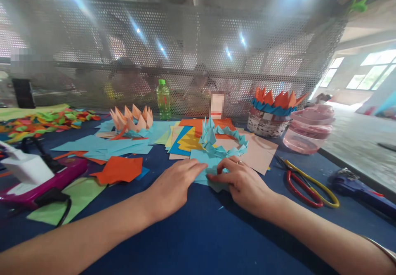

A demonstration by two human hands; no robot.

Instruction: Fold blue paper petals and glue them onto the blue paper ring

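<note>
My left hand (173, 184) and my right hand (243, 183) rest side by side on the blue table (198, 233). Both press down on a small light blue paper piece (206, 175) lying flat between them. The left fingers lie stretched on its left part. The right fingers are curled and pinch its right edge. Just behind it sits a light blue folded paper ring with pointed tips (221, 141), on a pink sheet (260, 153).
Loose coloured sheets (123, 147) lie at centre left, with an orange folded crown (133, 120) and a green bottle (163, 99) behind. Scissors (306, 182) and a blue glue gun (355, 186) lie at right. A white charger (26, 167) and pink power strip (46, 182) sit left.
</note>
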